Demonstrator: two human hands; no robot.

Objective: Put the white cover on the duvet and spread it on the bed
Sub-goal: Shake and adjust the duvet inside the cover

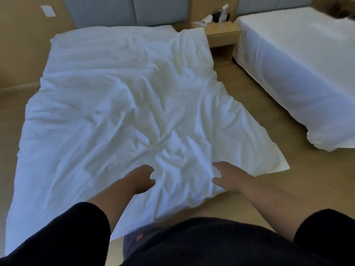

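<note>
Lying rumpled between both hands, the white duvet [123, 96] meets left hand [141, 178] and right hand [228, 178], fingers relaxed.

A plain white, creased cotton duvet cover [123, 104], bluish in its shadowed folds and creamier toward the centre, lies unpatterned over the bed. Behind it, padded grey-blue headboard panels [134, 10] stand against a tan wall [21, 45]. A pale wooden nightstand [222, 34] matches the light beige floor [247, 81]. The second bed's smooth white sheet [295, 60] carries no print either. The person's long black sleeves [63, 239] and black top frame dark navy trousers bearing a small red mark [139, 237].
</note>
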